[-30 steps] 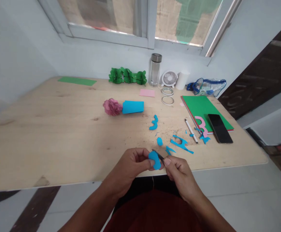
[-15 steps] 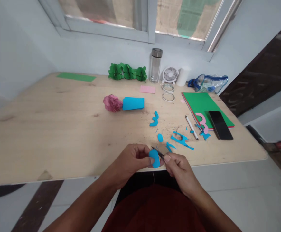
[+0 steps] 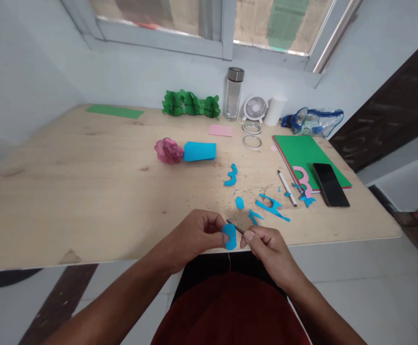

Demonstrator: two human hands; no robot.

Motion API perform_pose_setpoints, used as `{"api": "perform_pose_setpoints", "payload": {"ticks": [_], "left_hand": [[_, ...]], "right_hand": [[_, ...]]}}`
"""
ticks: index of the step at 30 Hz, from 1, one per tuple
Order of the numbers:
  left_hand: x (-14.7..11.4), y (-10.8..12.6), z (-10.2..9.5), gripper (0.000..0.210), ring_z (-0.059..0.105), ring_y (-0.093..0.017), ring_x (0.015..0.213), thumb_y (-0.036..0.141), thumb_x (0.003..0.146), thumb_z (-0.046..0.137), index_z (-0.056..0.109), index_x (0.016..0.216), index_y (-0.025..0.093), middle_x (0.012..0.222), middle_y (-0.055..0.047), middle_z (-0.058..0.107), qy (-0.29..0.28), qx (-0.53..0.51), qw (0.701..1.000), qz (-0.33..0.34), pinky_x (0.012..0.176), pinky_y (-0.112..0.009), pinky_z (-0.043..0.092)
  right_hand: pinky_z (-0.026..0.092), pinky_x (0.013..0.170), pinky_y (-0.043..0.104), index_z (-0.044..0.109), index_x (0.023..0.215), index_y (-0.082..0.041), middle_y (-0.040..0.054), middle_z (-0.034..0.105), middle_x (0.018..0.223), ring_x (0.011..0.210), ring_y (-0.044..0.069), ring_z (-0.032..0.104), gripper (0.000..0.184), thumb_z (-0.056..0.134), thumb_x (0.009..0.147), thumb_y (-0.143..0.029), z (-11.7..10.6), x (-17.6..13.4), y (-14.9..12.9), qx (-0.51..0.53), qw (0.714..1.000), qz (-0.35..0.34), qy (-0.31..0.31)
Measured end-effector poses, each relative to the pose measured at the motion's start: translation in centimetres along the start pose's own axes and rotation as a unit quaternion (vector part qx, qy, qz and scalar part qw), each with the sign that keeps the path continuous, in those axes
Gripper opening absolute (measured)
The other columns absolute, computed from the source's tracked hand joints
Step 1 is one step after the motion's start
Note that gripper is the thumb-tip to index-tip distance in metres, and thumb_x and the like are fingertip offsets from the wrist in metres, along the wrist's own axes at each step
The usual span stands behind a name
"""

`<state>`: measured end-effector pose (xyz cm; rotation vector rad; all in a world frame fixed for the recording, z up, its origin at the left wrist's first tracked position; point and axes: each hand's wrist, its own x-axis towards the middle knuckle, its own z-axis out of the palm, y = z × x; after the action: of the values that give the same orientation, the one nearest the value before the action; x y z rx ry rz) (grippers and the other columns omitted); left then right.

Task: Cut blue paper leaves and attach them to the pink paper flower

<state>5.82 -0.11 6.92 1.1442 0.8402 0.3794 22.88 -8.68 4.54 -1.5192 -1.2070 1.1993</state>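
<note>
A: In the head view, your left hand pinches the blue paper cutout by the wooden table's near edge; your right hand grips what look like scissors.

B: So you're probably trimming; another snip would need that paper steady. And around you?

A: Blue offcuts, then a window.

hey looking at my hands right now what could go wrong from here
The dark pointed tool in the right hand might nick the left hand, which is close to its tip. The pinched blue piece, near the front edge of the table, could fall if the grip slips.
</note>
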Motion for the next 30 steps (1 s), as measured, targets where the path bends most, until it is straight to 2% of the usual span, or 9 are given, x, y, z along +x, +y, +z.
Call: {"api": "perform_pose_setpoints", "payload": {"ticks": [3, 9, 13, 22, 30], "left_hand": [[0.0, 0.0, -0.1, 0.003, 0.055, -0.011, 0.056, 0.018, 0.063, 0.071, 0.07, 0.061, 0.019, 0.06, 0.0, 0.065, -0.001, -0.011, 1.0, 0.005, 0.057, -0.022, 0.042], [0.1, -0.6, 0.6, 0.004, 0.056, -0.01, 0.06, 0.018, 0.064, 0.072, 0.07, 0.061, 0.02, 0.061, 0.001, 0.066, 0.039, -0.069, 0.996, 0.037, 0.065, -0.021, 0.045], [0.2, -1.0, 1.0, 0.003, 0.058, -0.011, 0.066, 0.018, 0.067, 0.071, 0.07, 0.065, 0.019, 0.065, 0.001, 0.068, 0.03, -0.084, 0.995, 0.048, 0.069, -0.021, 0.045], [0.0, -1.0, 1.3, 0.004, 0.06, -0.012, 0.065, 0.017, 0.068, 0.068, 0.068, 0.064, 0.017, 0.064, 0.0, 0.068, 0.019, -0.096, 0.993, 0.06, 0.068, -0.023, 0.046], [0.2, -1.4, 1.4, 0.004, 0.059, -0.011, 0.063, 0.018, 0.067, 0.069, 0.068, 0.064, 0.017, 0.064, 0.0, 0.069, 0.033, -0.1, 0.993, 0.057, 0.067, -0.023, 0.046]], "right_hand": [[0.025, 0.05, 0.024, 0.062, 0.065, -0.019, -0.0071, 0.029, 0.049, 0.047, 0.009, 0.025, 0.044, 0.049, 0.084, -0.057, 0.1, 0.1, 0.2, 0.021, 1.0, 0.01, 0.014], [0.019, 0.047, 0.023, 0.065, 0.072, -0.016, -0.0072, 0.027, 0.05, 0.048, 0.009, 0.022, 0.046, 0.047, 0.087, -0.057, 0.6, 0.0, 1.1, 0.081, 0.996, 0.016, 0.028], [0.018, 0.046, 0.023, 0.064, 0.071, -0.016, -0.0069, 0.028, 0.05, 0.048, 0.009, 0.022, 0.047, 0.046, 0.087, -0.057, 1.1, -0.2, 1.3, 0.096, 0.995, 0.015, 0.026], [0.017, 0.044, 0.022, 0.061, 0.067, -0.017, -0.007, 0.029, 0.049, 0.047, 0.008, 0.021, 0.046, 0.047, 0.087, -0.056, 1.4, -0.3, 1.5, 0.11, 0.994, 0.012, 0.024], [0.018, 0.045, 0.022, 0.058, 0.065, -0.017, -0.0071, 0.03, 0.049, 0.047, 0.008, 0.023, 0.045, 0.048, 0.087, -0.055, 1.4, -0.4, 1.6, 0.105, 0.994, 0.01, 0.037]]}}
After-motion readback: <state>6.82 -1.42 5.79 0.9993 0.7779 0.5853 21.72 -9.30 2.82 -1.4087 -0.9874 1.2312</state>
